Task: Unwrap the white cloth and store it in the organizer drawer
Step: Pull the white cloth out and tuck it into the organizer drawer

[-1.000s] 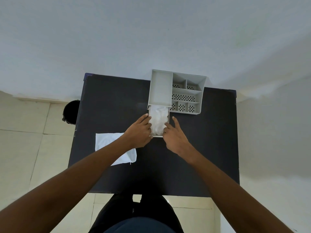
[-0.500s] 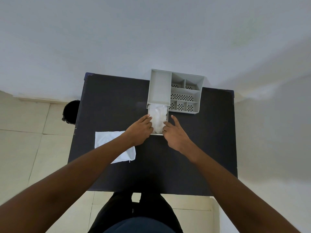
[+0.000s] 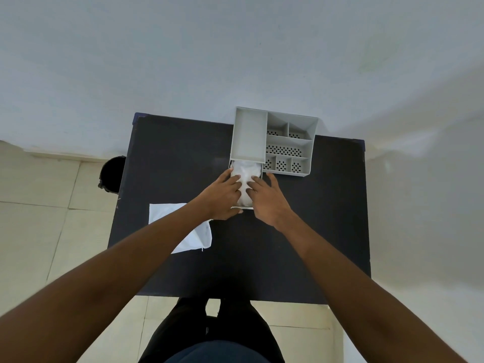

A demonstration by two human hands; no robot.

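Note:
A grey organizer [image 3: 288,142] with several compartments stands at the back of the black table [image 3: 314,231]. Its drawer [image 3: 231,166] is pulled out toward me and holds the crumpled white cloth [image 3: 246,170]. My left hand [image 3: 222,197] lies over the drawer's left side, fingertips pressing on the cloth. My right hand [image 3: 267,199] lies over the right side, its fingers also on the cloth. Both hands cover the drawer's near half.
A flat white wrapper sheet [image 3: 193,231] lies on the table's left part, partly under my left forearm. A black bin [image 3: 111,174] stands on the tiled floor left of the table. A white wall is behind the organizer.
Both hands moved inward from the drawer's outer edges onto the cloth, fingers now pressing it down inside the drawer.

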